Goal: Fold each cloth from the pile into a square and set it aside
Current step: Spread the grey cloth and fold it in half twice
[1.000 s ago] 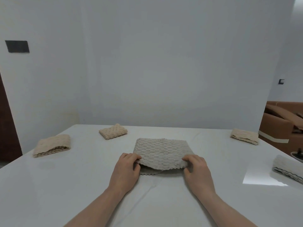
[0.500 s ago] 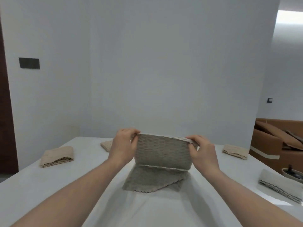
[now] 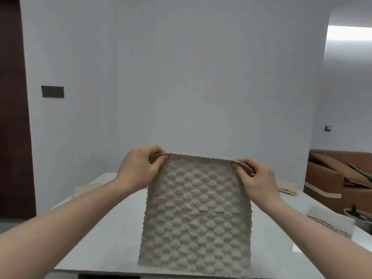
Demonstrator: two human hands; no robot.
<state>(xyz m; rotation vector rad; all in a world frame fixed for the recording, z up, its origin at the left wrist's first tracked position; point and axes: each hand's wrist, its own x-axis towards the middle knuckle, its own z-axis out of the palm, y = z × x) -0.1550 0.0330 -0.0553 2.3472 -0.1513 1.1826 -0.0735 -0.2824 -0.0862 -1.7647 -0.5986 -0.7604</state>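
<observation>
Textured cloth (image 3: 197,214) is held up by its top corners, pinched by left hand (image 3: 138,168) and right hand (image 3: 255,178); judged step: opened out, awaiting laying on the worktop (image 3: 100,228) below.

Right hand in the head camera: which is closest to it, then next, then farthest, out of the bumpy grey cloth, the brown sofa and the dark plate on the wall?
1. Bumpy grey cloth: pinched by the right hand.
2. Brown sofa: at the right edge.
3. Dark wall plate: far left, on the white wall.
</observation>
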